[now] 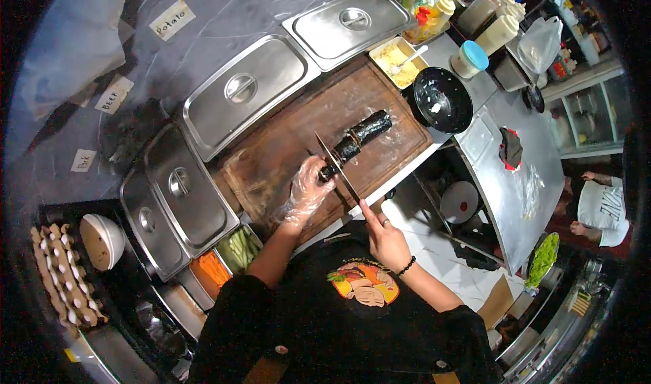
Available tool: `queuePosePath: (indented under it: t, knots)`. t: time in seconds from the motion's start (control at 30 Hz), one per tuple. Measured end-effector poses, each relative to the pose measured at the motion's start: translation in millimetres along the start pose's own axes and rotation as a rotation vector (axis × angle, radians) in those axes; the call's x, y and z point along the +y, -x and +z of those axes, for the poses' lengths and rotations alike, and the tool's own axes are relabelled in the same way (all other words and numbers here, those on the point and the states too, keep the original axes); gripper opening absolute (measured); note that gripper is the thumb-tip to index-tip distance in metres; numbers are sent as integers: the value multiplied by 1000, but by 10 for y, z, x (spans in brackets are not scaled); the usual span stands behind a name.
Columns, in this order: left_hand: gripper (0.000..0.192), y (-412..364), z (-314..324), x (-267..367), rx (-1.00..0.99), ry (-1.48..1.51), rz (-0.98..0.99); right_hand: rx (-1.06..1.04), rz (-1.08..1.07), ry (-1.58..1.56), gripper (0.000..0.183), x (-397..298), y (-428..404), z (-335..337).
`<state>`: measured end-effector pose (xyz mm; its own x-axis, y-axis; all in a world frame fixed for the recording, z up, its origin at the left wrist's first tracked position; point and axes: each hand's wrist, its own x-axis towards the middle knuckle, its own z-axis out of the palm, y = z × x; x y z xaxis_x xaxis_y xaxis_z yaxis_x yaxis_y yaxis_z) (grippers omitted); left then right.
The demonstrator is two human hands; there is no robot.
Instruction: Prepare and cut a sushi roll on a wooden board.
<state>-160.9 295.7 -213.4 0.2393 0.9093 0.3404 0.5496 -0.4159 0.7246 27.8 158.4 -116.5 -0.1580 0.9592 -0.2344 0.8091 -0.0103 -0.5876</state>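
Observation:
A seaweed-wrapped roll (371, 126) lies slantwise on a wooden cutting board (274, 180), with cuts showing along its length. My left hand (306, 188), in a clear plastic glove, grips the roll's near-left end. In my bare right hand (386, 239) is the handle of a kitchen knife (342, 169). Its blade crosses the roll just beside my left fingers; how deep it has gone cannot be seen. White smears mark the board around the roll's far end.
Lidded steel pans (244, 89) border the board's far and left sides. Carrot strips (209, 269) and cucumber strips (239, 249) sit near my left elbow. A black bowl (442, 100) and a tray of yellow shredded food (394, 61) stand at the board's right end. Another person (602, 208) is at far right.

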Motion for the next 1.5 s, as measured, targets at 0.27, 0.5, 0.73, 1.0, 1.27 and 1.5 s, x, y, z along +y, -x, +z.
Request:
queuePosePath:
  t: [0.27, 0.5, 0.73, 1.0, 1.27, 1.5]
  knots:
    - [48, 19, 20, -48, -34, 62, -29, -2, 18, -35, 77, 19, 13, 65]
    - [45, -12, -22, 11, -51, 63, -52, 7, 3, -18, 81, 1, -7, 84]
    - [44, -41, -19, 27, -80, 89, -73, 54, 8, -2, 85, -42, -461, 260]
    - [38, -6, -29, -11, -82, 94, -74, 14, 12, 12, 86, 40, -136, 236]
    - [39, -53, -15, 11, -61, 82, -34, 56, -24, 45, 82, -37, -550, 194]
    - [40, -45, -28, -22, -77, 65, -41, -50, 47, 31, 83, 92, -158, 208]
